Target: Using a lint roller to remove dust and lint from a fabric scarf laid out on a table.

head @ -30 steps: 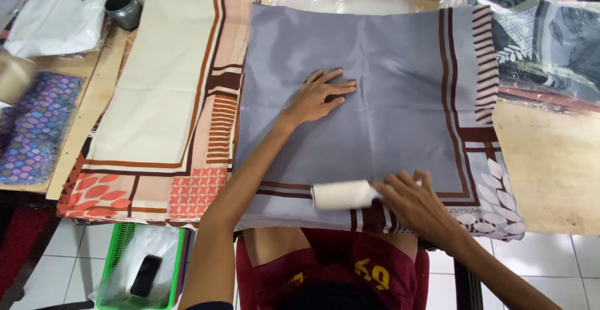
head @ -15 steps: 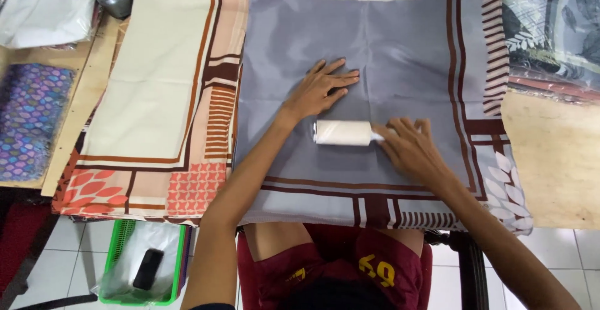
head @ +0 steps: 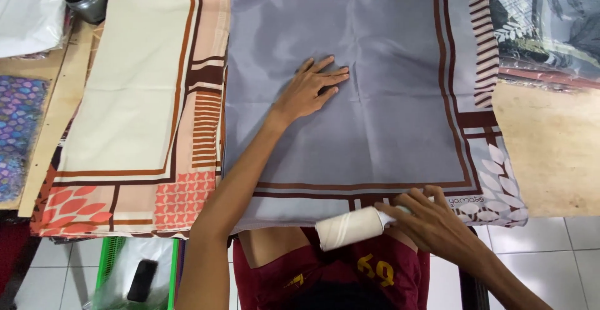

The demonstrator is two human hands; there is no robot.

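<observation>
With the left hand (head: 310, 89) spread flat on the grey cloth (head: 350, 97) and the right hand (head: 431, 222) apparently gripping the lint roller (head: 350, 227) at the near edge, a sticky pull could bunch the fabric.

Clear plastic bags (head: 550, 29) fill the upper right of the frame, shiny and creased, holding folded dark cloth with pale leaf prints and a red-brown edge below; they lie on the bench, overlapping the right side of the grey scarf (head: 350, 97); a white plastic bag (head: 28, 13) sits in the upper left corner, flat and pale, with a small dark patch at its top edge; another clear bag (head: 134, 272) lies at the lower left, inside a green basket (head: 172, 272) on the floor, with a small black thing showing through it; a small printed mark (head: 465, 200), dark lettering, sits near the scarf's lower right corner.
</observation>
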